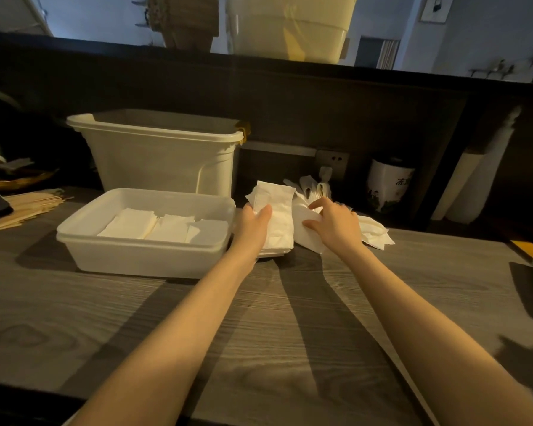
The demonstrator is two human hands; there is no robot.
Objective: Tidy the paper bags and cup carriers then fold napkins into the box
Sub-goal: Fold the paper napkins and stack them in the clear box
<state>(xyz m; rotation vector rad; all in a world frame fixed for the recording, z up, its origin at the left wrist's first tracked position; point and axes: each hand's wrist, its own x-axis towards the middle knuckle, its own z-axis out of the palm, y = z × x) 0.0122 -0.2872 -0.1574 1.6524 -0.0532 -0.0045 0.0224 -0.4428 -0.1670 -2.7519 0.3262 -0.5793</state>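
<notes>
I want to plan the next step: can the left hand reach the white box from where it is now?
Probably yes. The left hand holds a napkin stack right beside the box, whose open top has nothing over it.

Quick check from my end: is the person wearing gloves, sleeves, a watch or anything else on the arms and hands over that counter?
No. Both forearms are bare from the bottom edge of the picture up to the wrists, with no sleeves in sight. The left hand and the right hand have no gloves, and no watch, bracelet or ring shows on them. Only the backs of the hands show; the palms are hidden.
</notes>
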